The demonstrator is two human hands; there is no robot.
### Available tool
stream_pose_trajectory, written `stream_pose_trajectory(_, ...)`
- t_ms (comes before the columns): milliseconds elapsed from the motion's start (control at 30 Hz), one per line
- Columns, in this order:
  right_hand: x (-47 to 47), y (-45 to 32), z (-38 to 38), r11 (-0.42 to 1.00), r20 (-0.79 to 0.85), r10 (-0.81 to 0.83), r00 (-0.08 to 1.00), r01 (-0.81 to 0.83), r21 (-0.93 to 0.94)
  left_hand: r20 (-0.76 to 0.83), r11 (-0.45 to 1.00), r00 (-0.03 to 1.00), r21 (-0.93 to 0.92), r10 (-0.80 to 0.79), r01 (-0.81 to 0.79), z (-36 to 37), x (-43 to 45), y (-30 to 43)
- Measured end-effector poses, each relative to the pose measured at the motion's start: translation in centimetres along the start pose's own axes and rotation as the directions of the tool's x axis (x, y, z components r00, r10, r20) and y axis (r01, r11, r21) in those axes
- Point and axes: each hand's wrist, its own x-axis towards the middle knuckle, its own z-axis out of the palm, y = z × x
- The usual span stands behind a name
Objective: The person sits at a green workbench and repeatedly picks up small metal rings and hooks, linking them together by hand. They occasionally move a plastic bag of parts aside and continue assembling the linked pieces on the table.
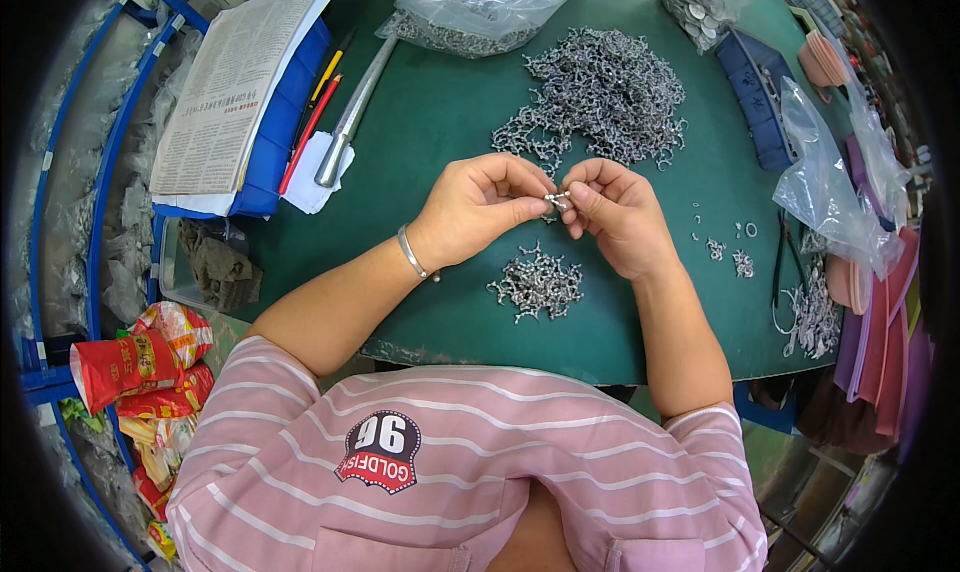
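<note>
Between my fingertips, above the green tabletop (420,287), is a small silvery metal piece (556,199). My left hand (484,208) pinches it from the left between thumb and forefinger, and a metal bangle (411,251) circles that wrist. My right hand (619,212) grips its other end with thumb and fingers. Just beyond both hands lies a large heap of small grey metal pieces (607,91). Nearer my body is a smaller pile of similar shiny pieces (536,281). The exact shape of the held piece is partly hidden by my fingers.
At left lie a tapered metal rod (352,114), a red pencil (311,133) and a blue bin (289,106) under newspaper. A plastic bag of metal pieces (480,24) stands at the back. Rightward are a blue tray (757,106), pliers (784,264) and small rings (751,230).
</note>
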Motion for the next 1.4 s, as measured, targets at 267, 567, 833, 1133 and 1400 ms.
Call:
stream_pose_trajectory(267, -0.4, 0.3, 1.1, 0.978, -0.001, -0.098, 0.995, 0.096, -0.183, -0.124, 0.987, 0.980, -0.036, -0.158, 0.155, -0.1, -0.1, 0.8)
stream_pose_trajectory(567, -0.2, -0.3, 0.9, 0.988, -0.064, 0.050, 0.997, -0.059, -0.144, -0.081, 0.960, 0.966, -0.158, -0.246, 0.231, -0.4, 0.0, 0.9)
stream_pose_trajectory(833, -0.1, -0.1, 0.7, 0.992, -0.050, 0.073, 0.996, -0.078, -0.101, -0.064, 0.968, 0.972, -0.127, -0.227, 0.218, -0.2, -0.1, 1.0)
stream_pose_trajectory(1133, -0.7, -2.2, 0.1, 0.892, -0.120, 0.029, 0.992, -0.080, -0.445, 0.051, 0.949, 0.949, -0.027, -0.312, 0.314, -0.9, -0.1, 1.5)
stream_pose_trajectory(1400, -0.5, -0.9, -1.0, 0.401, 0.130, -0.223, 0.966, 0.212, -0.891, 0.311, 0.702, 0.948, 0.691, -0.074, -0.172, -0.8, -0.3, 1.7)
